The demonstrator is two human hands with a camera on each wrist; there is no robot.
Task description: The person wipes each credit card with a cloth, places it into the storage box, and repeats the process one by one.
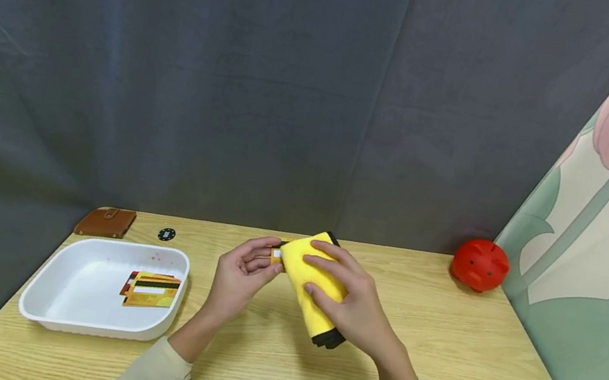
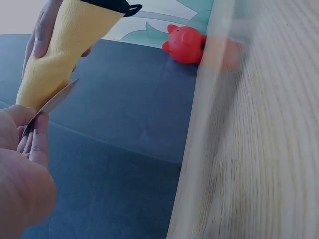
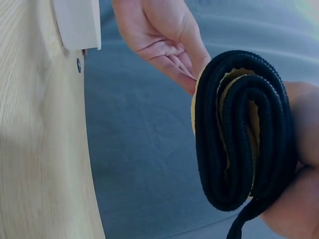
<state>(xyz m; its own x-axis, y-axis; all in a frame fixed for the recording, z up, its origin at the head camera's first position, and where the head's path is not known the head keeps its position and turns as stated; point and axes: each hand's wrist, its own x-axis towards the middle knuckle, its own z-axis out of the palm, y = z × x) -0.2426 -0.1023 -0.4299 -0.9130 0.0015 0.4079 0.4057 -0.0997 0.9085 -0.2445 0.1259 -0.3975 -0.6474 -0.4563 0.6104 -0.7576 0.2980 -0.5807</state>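
Observation:
My left hand pinches a bank card by its edge, thumb on one side and fingers on the other. The card lies against a folded yellow towel with black edging, which covers part of it in the head view. My right hand grips the towel from the right, fingers spread over its face. Seen from the right wrist, the towel's black-edged end shows several folded layers and a small loop. Both hands are raised over the table.
A white tray stands at the left with several bank cards in it. Behind it lie a brown wallet and a black poker chip. A red piggy bank sits at the table's far right corner, near the curtain.

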